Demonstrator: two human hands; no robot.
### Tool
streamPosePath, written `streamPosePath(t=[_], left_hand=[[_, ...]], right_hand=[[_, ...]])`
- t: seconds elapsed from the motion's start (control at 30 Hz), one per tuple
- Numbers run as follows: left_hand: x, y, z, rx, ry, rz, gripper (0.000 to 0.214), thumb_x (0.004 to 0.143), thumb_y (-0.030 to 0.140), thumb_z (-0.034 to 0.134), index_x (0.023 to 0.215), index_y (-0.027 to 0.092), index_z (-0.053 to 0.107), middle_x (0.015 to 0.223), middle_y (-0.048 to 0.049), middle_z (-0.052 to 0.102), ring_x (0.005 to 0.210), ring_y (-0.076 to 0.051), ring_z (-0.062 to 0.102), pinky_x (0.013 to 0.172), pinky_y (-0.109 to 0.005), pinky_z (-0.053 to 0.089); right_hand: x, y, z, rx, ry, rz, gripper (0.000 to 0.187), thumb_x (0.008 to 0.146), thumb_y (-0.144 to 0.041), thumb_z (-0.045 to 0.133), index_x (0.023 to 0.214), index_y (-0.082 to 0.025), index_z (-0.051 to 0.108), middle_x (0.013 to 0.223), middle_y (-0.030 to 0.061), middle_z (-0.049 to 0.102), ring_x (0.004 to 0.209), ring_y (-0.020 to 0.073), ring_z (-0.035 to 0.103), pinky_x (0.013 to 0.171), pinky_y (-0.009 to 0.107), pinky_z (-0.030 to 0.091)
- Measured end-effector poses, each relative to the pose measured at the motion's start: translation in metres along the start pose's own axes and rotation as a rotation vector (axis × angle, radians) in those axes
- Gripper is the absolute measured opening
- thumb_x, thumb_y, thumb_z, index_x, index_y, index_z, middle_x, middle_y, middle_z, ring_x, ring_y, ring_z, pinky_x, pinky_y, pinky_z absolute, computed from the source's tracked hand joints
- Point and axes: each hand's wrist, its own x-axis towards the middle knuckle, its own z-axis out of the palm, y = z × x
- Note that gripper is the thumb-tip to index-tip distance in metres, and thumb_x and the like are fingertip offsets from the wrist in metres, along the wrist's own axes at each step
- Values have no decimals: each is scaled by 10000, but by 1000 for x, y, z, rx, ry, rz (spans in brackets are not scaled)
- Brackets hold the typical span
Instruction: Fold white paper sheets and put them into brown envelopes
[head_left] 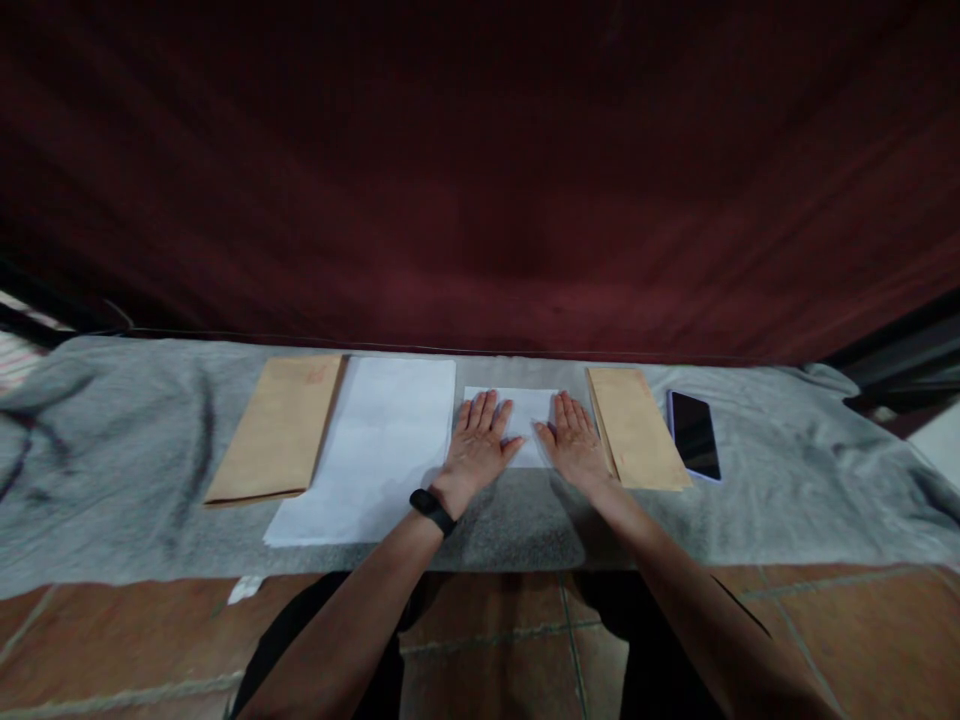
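A small white sheet of paper point(531, 430), perhaps folded, lies on the grey cloth in front of me. My left hand point(480, 438) rests flat on its left part, fingers spread and thumb pointing inward. On the right part lies my right hand point(574, 440), also flat, its thumb turned toward the other one. Between the two thumbs a strip of the paper shows; the rest is covered. To the left are larger white sheets point(375, 440), close beside my left hand. A stack of brown envelopes point(637, 425) sits just right of my right hand.
Another stack of brown envelopes point(281, 425) overlaps the left edge of the large sheets. A phone point(694, 435) lies at the right. Grey cloth point(787, 480) covers the long surface, with a dark red curtain point(480, 200) behind it. A white scrap point(246, 589) is on the tiled floor point(495, 650).
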Motion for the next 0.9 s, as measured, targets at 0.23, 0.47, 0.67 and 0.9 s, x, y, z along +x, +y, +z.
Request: streamPosePath(t=[0.23,0.47,0.67,0.9], left_hand=[[1,0,1,4,-23,-8,693,970,587,402,1547,208,342,1647,-120,270,1527,-295,215,1245,-505,145],[0,1,-3,15,-5,-11,601,1000,494,368,1530,209,379,1635,-110,307,1522,-278,238,1249,-490,160],[0,2,-2,55,-6,-40,601,1013,460,336,1538,168,352,1641,-138,273,1529,-276,215,1246,-481,173],[-1,3,8,64,54,-162,683,1008,455,340,1519,3,315,1598,-240,312,1523,-309,213,1232,-484,233]], right_hand=[[-8,6,-8,-6,31,57,690,1051,-468,267,1531,27,310,1576,257,331,1471,347,322,1176,534,281],[-20,-25,-21,123,1,-149,579,1063,-384,273,1564,-95,303,1622,131,300,1509,251,262,1214,468,275],[-25,-31,-16,129,-26,-164,555,1056,-394,337,1533,-114,383,1605,121,344,1492,236,304,1225,434,255],[-15,-2,-20,19,-32,69,608,1036,-398,378,1500,-7,398,1556,218,401,1431,323,391,1149,473,342]])
